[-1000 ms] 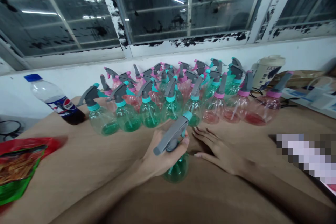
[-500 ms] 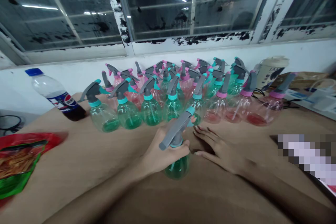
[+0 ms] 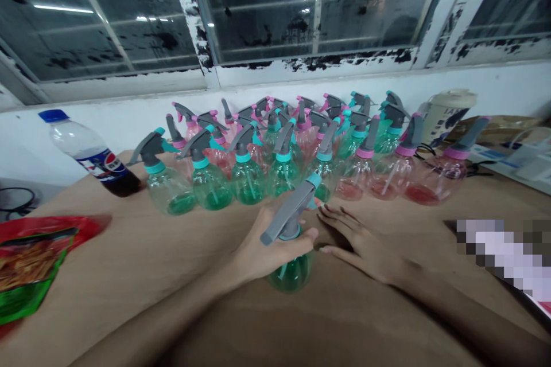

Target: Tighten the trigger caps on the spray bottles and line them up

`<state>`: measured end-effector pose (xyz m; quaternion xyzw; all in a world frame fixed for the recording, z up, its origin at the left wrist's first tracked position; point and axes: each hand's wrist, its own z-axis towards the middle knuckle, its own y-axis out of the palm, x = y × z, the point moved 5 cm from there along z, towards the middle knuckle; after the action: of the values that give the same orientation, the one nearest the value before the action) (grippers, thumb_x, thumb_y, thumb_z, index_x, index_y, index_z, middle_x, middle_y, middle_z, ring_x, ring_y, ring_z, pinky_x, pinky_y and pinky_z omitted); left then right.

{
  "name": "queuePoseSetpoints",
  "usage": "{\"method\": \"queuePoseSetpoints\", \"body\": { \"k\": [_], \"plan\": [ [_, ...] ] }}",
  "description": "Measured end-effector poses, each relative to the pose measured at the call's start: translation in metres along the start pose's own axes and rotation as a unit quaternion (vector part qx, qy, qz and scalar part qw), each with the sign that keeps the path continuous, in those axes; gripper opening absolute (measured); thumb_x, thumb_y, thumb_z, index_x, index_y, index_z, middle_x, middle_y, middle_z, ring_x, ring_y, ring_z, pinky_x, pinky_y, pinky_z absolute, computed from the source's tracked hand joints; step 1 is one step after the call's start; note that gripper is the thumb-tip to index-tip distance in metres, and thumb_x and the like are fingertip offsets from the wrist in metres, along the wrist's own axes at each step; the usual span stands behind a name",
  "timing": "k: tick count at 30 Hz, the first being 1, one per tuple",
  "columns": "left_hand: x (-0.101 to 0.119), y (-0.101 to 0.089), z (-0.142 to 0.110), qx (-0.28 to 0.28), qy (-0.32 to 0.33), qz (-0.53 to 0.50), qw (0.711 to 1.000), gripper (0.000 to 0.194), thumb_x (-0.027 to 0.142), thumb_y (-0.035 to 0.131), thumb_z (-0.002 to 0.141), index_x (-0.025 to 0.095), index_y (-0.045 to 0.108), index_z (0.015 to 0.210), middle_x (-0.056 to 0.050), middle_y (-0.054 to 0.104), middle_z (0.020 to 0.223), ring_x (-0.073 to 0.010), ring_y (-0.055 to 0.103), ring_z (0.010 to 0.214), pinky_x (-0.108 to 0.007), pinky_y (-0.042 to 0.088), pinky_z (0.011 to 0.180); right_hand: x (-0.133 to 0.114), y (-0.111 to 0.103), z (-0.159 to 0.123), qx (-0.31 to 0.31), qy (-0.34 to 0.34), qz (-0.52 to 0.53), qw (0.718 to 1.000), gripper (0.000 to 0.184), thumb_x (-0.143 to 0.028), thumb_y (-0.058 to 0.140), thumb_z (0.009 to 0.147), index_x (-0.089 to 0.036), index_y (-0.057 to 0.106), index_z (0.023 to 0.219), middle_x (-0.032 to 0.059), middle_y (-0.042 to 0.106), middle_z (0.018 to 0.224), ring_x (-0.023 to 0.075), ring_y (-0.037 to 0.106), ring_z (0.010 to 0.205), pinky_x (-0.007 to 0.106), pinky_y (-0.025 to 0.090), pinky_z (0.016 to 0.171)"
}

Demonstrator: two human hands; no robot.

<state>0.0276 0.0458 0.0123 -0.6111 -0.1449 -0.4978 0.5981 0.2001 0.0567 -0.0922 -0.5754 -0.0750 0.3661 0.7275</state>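
My left hand [image 3: 264, 252] is wrapped around the neck of a green spray bottle [image 3: 290, 275] with a grey and teal trigger head, upright on the table near the middle. Part of the bottle is hidden by my fingers. Just right of it, my right hand [image 3: 364, 241] lies palm down on the tabletop [image 3: 181, 287], fingers stretched out and holding nothing. Its fingertips come close to the bottle. Behind both hands stands a row of spray bottles, from a green one [image 3: 213, 189] on the left to a pink one [image 3: 430, 183] on the right, with more packed behind.
At the left stand a cola bottle [image 3: 97, 152] with a blue cap and, nearer, a red and green snack packet [image 3: 38, 258]. A pale cup [image 3: 447, 117] and a white device [image 3: 523, 163] are back right. A blurred-out object [image 3: 508, 252] lies at right.
My left thumb has shifted slightly to the right across the bottle's neck. The right hand stays flat in place, and the view has tilted very slightly.
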Motion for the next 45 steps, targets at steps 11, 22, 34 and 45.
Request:
{"method": "queuePoseSetpoints", "body": {
  "k": [11, 22, 34, 45],
  "plan": [
    [0.0, 0.001, 0.003, 0.011, 0.012, 0.04, 0.999, 0.015, 0.03, 0.053, 0.076, 0.021, 0.055, 0.087, -0.003, 0.063, 0.079, -0.019, 0.061, 0.075, -0.034, 0.05, 0.07, 0.0, 0.0, 0.0, 0.002, 0.002, 0.0, 1.0, 0.065, -0.051, 0.045, 0.085, -0.022, 0.026, 0.14, 0.0073, 0.039, 0.14, 0.0237, 0.03, 0.131, 0.051, 0.027, 0.106],
    [0.0, 0.0, 0.0, 0.021, 0.008, 0.03, 0.999, 0.044, 0.026, 0.053, 0.078, 0.027, 0.05, 0.122, 0.001, 0.057, 0.072, -0.0149, 0.053, 0.057, -0.028, 0.045, 0.06, 0.0, -0.001, 0.0, 0.003, 0.003, 0.004, 1.0, 0.064, -0.051, 0.045, 0.084, -0.021, 0.029, 0.138, 0.0072, 0.039, 0.14, 0.0231, 0.029, 0.131, 0.051, 0.026, 0.107],
    [-0.003, 0.002, -0.003, 0.015, -0.018, 0.002, 1.0, 0.036, 0.028, 0.052, 0.079, 0.023, 0.054, 0.115, 0.002, 0.059, 0.064, -0.0164, 0.056, 0.059, -0.028, 0.044, 0.058, 0.001, 0.0, 0.0, -0.009, 0.005, -0.007, 1.0, 0.064, -0.051, 0.044, 0.085, -0.021, 0.028, 0.139, 0.0061, 0.036, 0.142, 0.0219, 0.027, 0.132, 0.05, 0.025, 0.108],
    [0.007, 0.0, 0.003, 0.003, 0.027, -0.021, 0.999, 0.033, 0.017, 0.055, 0.073, 0.023, 0.055, 0.105, -0.003, 0.063, 0.097, -0.0179, 0.061, 0.084, -0.03, 0.049, 0.075, 0.001, 0.001, 0.0, 0.004, 0.014, -0.014, 1.0, 0.064, -0.053, 0.043, 0.085, -0.017, 0.032, 0.137, 0.0089, 0.039, 0.14, 0.0226, 0.03, 0.131, 0.048, 0.027, 0.108]
  ]
}}
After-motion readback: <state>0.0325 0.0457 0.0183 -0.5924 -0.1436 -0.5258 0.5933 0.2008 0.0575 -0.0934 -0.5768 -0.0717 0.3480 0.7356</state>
